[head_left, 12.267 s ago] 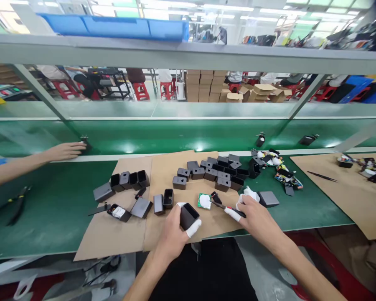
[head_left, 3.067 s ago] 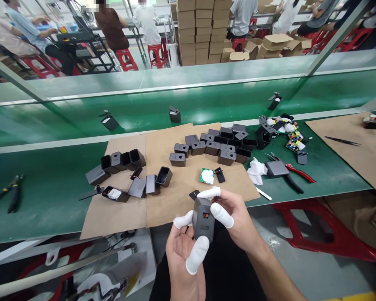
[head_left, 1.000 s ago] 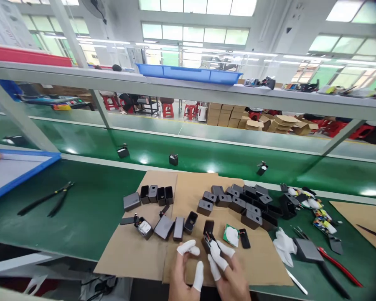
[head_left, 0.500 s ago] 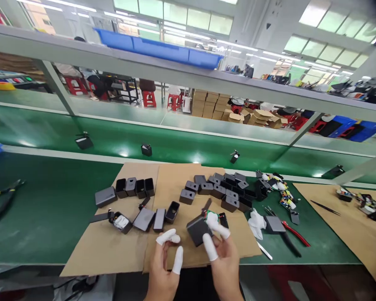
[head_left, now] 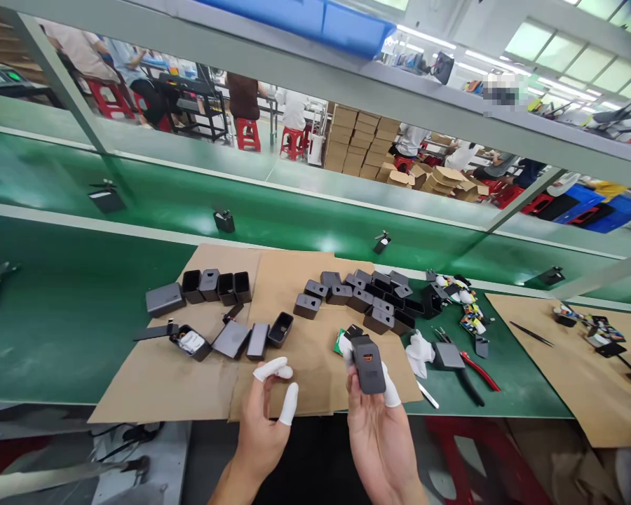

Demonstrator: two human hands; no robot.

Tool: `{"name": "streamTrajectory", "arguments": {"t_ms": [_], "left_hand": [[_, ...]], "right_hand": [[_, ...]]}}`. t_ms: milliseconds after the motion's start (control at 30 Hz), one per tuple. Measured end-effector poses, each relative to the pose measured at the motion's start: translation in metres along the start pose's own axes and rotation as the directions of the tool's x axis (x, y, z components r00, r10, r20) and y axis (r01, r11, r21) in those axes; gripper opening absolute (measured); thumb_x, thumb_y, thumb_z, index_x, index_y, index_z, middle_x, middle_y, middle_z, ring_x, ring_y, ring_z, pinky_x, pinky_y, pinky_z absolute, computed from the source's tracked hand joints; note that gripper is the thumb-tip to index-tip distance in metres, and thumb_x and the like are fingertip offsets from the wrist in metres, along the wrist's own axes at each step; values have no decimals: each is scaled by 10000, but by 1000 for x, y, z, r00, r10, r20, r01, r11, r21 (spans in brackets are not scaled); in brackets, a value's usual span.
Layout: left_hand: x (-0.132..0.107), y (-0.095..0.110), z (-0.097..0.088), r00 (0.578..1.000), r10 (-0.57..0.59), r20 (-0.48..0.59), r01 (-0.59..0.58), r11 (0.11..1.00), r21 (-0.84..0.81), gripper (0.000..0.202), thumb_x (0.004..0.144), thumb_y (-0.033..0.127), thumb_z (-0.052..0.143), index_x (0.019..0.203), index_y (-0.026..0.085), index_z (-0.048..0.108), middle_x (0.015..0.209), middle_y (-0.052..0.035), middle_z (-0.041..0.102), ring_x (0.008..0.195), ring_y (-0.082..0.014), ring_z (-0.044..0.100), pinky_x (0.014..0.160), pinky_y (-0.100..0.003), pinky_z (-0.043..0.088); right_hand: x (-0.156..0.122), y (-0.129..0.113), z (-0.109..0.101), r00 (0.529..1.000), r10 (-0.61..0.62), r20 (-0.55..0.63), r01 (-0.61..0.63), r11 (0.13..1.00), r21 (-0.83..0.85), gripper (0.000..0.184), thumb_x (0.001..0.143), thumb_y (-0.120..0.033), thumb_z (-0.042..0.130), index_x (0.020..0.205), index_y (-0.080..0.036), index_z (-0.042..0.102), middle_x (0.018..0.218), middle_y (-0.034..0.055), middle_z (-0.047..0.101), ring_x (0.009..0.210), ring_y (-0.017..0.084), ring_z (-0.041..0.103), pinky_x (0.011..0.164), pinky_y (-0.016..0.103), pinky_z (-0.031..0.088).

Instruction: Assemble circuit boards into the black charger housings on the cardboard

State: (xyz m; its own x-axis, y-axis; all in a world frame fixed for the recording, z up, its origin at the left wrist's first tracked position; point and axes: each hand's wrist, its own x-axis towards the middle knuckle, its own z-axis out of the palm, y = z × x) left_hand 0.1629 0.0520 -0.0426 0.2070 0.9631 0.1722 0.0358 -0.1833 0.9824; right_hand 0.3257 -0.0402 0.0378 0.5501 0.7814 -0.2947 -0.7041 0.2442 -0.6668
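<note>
My right hand [head_left: 381,421], with white finger cots, is closed around a dark grey charger housing [head_left: 369,365]. The housing's end, with a small slot showing orange inside, faces me. Behind it show a green circuit board [head_left: 341,341] and a black piece; how they join the housing is hidden. My left hand [head_left: 266,403], also in finger cots, is held apart with thumb and fingers spread and nothing between them. Nearest to it on the cardboard [head_left: 305,365] are an open black case [head_left: 280,330] and a narrow grey block [head_left: 257,341]. An opened case with white contents [head_left: 192,342] lies farther left.
Several dark cases [head_left: 360,298] stand grouped at the back of the cardboard. To the right are white cloth [head_left: 419,353], red-and-black pliers [head_left: 478,372], loose electronic parts [head_left: 470,315] and tweezers [head_left: 531,333]. A shelf beam [head_left: 315,77] crosses above the bench; people sit beyond.
My right hand has turned the charger housing so its slotted end faces me, palm now upward. My left hand keeps its spread pose. The camera view has tilted downward.
</note>
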Motion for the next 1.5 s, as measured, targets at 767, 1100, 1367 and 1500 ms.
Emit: {"name": "streamTrajectory", "arguments": {"t_ms": [767, 1100, 1367, 1500], "left_hand": [[-3, -3, -2, 986, 157, 55, -162, 981, 102, 377, 1012, 222, 677, 1377, 268, 596, 1194, -76, 686, 1101, -225, 735, 1003, -382, 626], [-2, -2, -4, 982, 176, 73, -183, 978, 100, 367, 1011, 209, 670, 1366, 267, 592, 1166, -70, 687, 1066, -224, 739, 993, -398, 623], [-2, 0, -2, 985, 154, 72, -159, 984, 73, 359, 1010, 210, 671, 1355, 270, 592, 1133, -61, 679, 1084, -230, 729, 1008, -408, 615], [-1, 2, -2, 986, 157, 62, -161, 984, 70, 350, 1017, 228, 667, 1357, 266, 594, 1144, -66, 670, 1077, -230, 723, 1002, -414, 612]], "right_hand": [[34, 34, -20, 399, -465, 790, 756, -322, -571, 665, 995, -55, 719, 1606, -283, 586, 1268, 147, 790, 1104, 284, 831, 942, 368, 718], [30, 38, -27, 431, -357, 828, 773, -327, -543, 688, 1029, -84, 686, 1657, -306, 511, 1264, 156, 784, 1103, 281, 824, 944, 383, 710], [37, 44, -38, 624, -441, 645, 734, 48, -677, 502, 919, -98, 809, 1354, -348, 802, 1221, 90, 839, 1096, 268, 834, 1004, 359, 682], [38, 49, -36, 701, -509, 500, 665, 214, -715, 268, 942, -233, 824, 1201, -289, 863, 1144, 93, 859, 1056, 262, 840, 996, 386, 685]]}}
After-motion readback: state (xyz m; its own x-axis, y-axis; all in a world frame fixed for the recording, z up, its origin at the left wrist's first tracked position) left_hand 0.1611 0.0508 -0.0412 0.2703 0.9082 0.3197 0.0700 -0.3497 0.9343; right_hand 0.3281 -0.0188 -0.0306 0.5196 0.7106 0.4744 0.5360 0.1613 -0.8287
